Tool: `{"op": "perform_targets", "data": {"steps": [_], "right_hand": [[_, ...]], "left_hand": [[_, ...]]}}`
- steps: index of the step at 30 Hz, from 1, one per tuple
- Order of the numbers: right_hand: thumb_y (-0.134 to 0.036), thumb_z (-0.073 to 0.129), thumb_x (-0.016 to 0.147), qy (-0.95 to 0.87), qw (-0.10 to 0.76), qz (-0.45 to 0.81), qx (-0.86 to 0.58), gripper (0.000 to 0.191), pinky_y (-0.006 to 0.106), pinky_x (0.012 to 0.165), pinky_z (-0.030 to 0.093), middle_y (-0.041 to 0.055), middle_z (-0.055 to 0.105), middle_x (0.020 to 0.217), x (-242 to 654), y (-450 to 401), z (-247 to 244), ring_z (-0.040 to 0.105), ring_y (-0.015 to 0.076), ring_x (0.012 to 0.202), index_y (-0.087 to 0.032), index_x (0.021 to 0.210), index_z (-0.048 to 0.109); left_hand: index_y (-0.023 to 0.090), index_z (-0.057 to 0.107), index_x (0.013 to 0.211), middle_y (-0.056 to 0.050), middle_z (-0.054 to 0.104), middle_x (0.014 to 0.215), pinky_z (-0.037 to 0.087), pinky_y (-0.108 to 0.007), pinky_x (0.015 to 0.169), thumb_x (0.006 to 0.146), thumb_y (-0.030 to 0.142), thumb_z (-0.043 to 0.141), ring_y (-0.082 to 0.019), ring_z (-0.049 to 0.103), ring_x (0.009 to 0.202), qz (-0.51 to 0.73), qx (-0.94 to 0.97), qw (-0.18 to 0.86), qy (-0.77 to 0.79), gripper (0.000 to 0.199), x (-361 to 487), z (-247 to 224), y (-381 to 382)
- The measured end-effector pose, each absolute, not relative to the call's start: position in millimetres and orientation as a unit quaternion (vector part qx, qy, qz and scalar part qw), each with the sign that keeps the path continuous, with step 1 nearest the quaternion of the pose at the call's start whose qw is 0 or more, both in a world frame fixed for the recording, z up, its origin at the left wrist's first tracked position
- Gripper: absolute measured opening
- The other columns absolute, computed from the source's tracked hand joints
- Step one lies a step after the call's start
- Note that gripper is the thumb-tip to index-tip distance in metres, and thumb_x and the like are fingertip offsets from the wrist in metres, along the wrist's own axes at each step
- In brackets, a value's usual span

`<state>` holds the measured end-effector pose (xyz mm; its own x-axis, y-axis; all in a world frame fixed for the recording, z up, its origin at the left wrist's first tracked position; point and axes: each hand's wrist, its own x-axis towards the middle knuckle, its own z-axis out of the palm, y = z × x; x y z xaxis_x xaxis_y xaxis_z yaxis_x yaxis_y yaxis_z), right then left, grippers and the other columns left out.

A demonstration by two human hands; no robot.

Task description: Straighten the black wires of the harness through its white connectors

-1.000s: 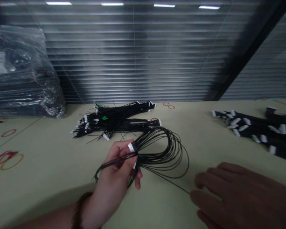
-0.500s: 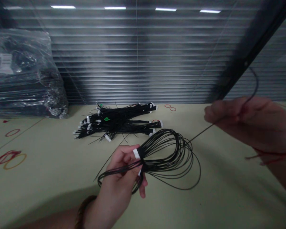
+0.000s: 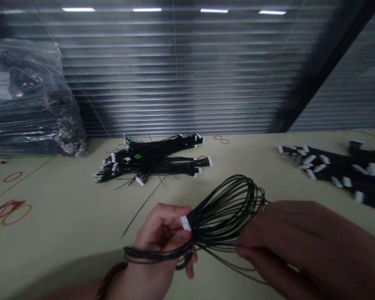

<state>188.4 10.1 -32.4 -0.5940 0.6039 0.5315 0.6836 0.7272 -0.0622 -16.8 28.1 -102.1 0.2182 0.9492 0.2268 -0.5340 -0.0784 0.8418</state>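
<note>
In the middle of the head view my left hand (image 3: 162, 241) is closed around a looped bundle of thin black cable (image 3: 228, 208). A white connector (image 3: 185, 223) shows at its fingertips. The loops fan out to the right, and a shorter loop hangs over the left wrist side. My right hand (image 3: 309, 246), blurred by motion, lies against the right end of the loops with its fingers bent together. It covers part of the strands, and what its fingertips pinch is hidden.
Black cables with white connectors lie in a pile (image 3: 153, 158) behind my hands. More black cables with white ends (image 3: 334, 166) are at the right. A clear plastic bag (image 3: 34, 100) stands at the back left, near red and yellow rubber bands (image 3: 17, 212). Window blinds rise behind the table.
My right hand has come down and left from the raised single strand to the loops, uncovering the cables at the right. The bundle in my left hand has shifted slightly down and right.
</note>
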Motion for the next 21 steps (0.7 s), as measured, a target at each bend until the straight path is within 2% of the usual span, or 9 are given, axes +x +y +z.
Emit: {"op": "perform_targets", "data": {"steps": [3, 5, 7, 9, 12, 15, 18, 21], "right_hand": [[-0.006, 0.030, 0.092, -0.896, 0.281, -0.061, -0.338, 0.035, 0.026, 0.049, 0.039, 0.0006, 0.064, 0.074, 174, 11, -39, 0.053, 0.0099, 0.053, -0.019, 0.076, 0.058], [-0.006, 0.032, 0.090, -0.890, 0.283, -0.031, -0.357, 0.031, 0.025, 0.050, 0.040, -0.0005, 0.062, 0.072, 172, 12, -41, 0.053, 0.0103, 0.054, -0.020, 0.077, 0.057], [-0.012, 0.034, 0.093, -0.885, 0.299, 0.006, -0.356, 0.028, 0.023, 0.055, 0.045, 0.0001, 0.064, 0.078, 169, 12, -42, 0.059, 0.0113, 0.065, -0.020, 0.080, 0.057], [-0.019, 0.030, 0.097, -0.882, 0.321, 0.028, -0.344, 0.033, 0.021, 0.066, 0.050, 0.0002, 0.066, 0.091, 164, 12, -44, 0.062, 0.0113, 0.079, -0.020, 0.082, 0.059], [-0.019, 0.027, 0.099, -0.887, 0.332, 0.036, -0.318, 0.040, 0.020, 0.079, 0.051, -0.0039, 0.066, 0.102, 156, 12, -50, 0.062, 0.0096, 0.089, -0.021, 0.082, 0.063], [-0.018, 0.036, 0.097, -0.893, 0.338, 0.085, -0.283, 0.029, 0.019, 0.092, 0.047, -0.0021, 0.064, 0.110, 156, 12, -58, 0.060, 0.0092, 0.098, -0.020, 0.097, 0.065], [-0.020, 0.045, 0.094, -0.888, 0.337, 0.127, -0.286, 0.026, 0.017, 0.095, 0.046, 0.0017, 0.064, 0.111, 160, 13, -61, 0.058, 0.0089, 0.103, -0.017, 0.115, 0.060], [-0.019, 0.043, 0.095, -0.881, 0.340, 0.154, -0.290, 0.024, 0.016, 0.092, 0.048, 0.0029, 0.065, 0.107, 160, 16, -58, 0.059, 0.0087, 0.101, -0.017, 0.110, 0.061]], "left_hand": [[0.030, 0.066, 0.096, 0.006, 0.061, 0.066, 0.052, -0.011, 0.041, 0.085, 0.016, 0.064, -0.008, 0.064, 0.049, 0.569, 0.452, 0.654, 0.210, 0.018, -17, -104, 27], [0.030, 0.066, 0.097, 0.005, 0.061, 0.066, 0.052, -0.012, 0.041, 0.085, 0.016, 0.064, -0.008, 0.064, 0.050, 0.566, 0.453, 0.658, 0.203, 0.018, -18, -104, 26], [0.029, 0.067, 0.096, 0.005, 0.061, 0.067, 0.052, -0.012, 0.041, 0.085, 0.016, 0.064, -0.009, 0.064, 0.049, 0.563, 0.446, 0.661, 0.217, 0.017, -18, -102, 25], [0.027, 0.067, 0.093, 0.004, 0.063, 0.069, 0.052, -0.012, 0.041, 0.083, 0.014, 0.065, -0.009, 0.063, 0.049, 0.558, 0.436, 0.664, 0.239, 0.016, -18, -102, 25], [0.027, 0.066, 0.094, 0.003, 0.064, 0.072, 0.051, -0.010, 0.040, 0.084, 0.012, 0.064, -0.007, 0.062, 0.047, 0.555, 0.421, 0.679, 0.233, 0.018, -18, -107, 25], [0.028, 0.061, 0.101, 0.003, 0.065, 0.078, 0.050, -0.010, 0.036, 0.088, 0.014, 0.059, -0.008, 0.063, 0.046, 0.523, 0.401, 0.729, 0.184, 0.019, -20, -112, 27], [0.026, 0.059, 0.098, 0.003, 0.065, 0.076, 0.050, -0.010, 0.037, 0.089, 0.016, 0.057, -0.008, 0.063, 0.047, 0.480, 0.375, 0.773, 0.176, 0.013, -22, -112, 29], [0.025, 0.057, 0.098, 0.003, 0.063, 0.074, 0.049, -0.009, 0.036, 0.090, 0.018, 0.057, -0.008, 0.063, 0.047, 0.461, 0.359, 0.792, 0.177, 0.011, -24, -110, 30]]}}
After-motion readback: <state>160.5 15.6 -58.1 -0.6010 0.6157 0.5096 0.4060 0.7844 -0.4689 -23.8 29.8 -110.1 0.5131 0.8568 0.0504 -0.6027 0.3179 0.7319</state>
